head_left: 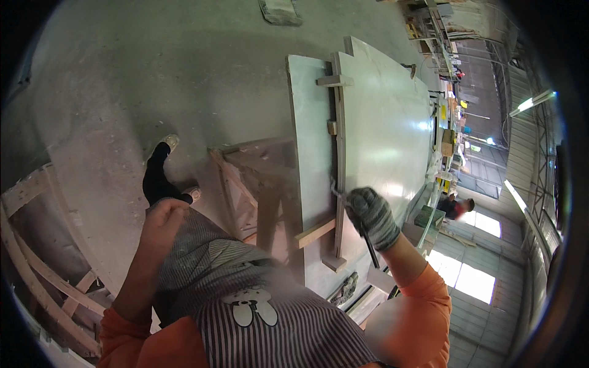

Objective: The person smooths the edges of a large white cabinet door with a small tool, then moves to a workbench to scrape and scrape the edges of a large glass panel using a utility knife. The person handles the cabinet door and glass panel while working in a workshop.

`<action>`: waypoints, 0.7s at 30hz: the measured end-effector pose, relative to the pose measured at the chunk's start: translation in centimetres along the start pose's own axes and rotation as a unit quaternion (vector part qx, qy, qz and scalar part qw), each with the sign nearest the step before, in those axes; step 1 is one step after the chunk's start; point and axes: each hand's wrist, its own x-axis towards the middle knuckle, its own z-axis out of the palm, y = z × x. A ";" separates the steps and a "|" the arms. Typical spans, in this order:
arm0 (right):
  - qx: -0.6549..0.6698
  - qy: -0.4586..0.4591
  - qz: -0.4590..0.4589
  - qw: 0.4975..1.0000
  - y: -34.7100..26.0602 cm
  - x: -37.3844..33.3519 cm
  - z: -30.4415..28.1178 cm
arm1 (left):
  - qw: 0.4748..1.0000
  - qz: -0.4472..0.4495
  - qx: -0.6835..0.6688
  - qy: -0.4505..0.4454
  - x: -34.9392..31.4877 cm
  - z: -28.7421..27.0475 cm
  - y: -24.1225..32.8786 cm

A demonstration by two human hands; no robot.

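My right hand [372,218], in a grey striped glove, is closed round a thin tool [370,246] with a long dark handle. Its bent metal tip pokes out at the glove's left, over the edge of a large pale slab [383,135]. This smooth slab lies on a grey-green panel [311,122], with wooden strips [316,233] set along the border between them. My bare left hand [164,218] rests by the striped apron [245,270], fingers curled into a loose fist; nothing shows in it.
A wooden frame [236,178] stands under the panel's near side, and more timber framing [46,264] is at the left. A dark clamp [410,69] sits on the slab's far edge. Another person [454,207] is beyond the slab at right. A mat [281,11] lies on the floor.
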 end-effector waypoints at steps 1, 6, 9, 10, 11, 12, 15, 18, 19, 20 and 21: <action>0.020 -0.031 0.007 0.999 -0.8 -1.1 -0.3 | 1.000 0.006 -0.007 -0.002 0.0 0.1 -0.3; -0.004 -0.009 0.001 1.000 -0.5 -1.2 0.4 | 1.000 -0.001 -0.003 -0.006 -0.4 0.6 -1.2; 0.009 0.006 0.045 0.999 1.4 0.2 1.1 | 1.000 0.009 -0.002 -0.010 -1.0 0.7 -1.5; 0.010 0.031 0.018 0.999 1.4 -0.1 1.2 | 1.000 0.016 -0.009 -0.009 -1.1 0.6 -1.5; -0.023 0.010 0.026 0.999 1.4 -0.5 1.2 | 1.000 0.013 -0.012 -0.001 -1.2 0.5 -1.5; -0.008 0.014 0.003 1.000 0.7 -1.5 1.1 | 1.000 0.010 -0.020 0.007 -1.2 0.5 -1.5; 0.012 -0.003 0.000 1.000 -1.9 -4.9 0.8 | 1.000 0.003 -0.015 0.011 -1.0 0.3 -1.6; 0.023 -0.006 0.033 0.999 -2.0 -4.9 0.6 | 1.000 -0.010 -0.016 0.004 -0.7 0.3 -1.7; 0.022 0.017 0.011 1.000 -1.3 -3.8 0.7 | 1.000 -0.017 -0.019 0.002 -0.7 0.4 -1.8; 0.011 0.039 -0.007 0.999 -0.6 -2.4 0.6 | 1.000 -0.010 -0.022 0.004 -0.8 0.4 -1.8; 0.037 0.056 0.010 0.998 0.0 -0.9 0.4 | 1.000 -0.006 -0.026 0.005 -0.9 0.4 -1.9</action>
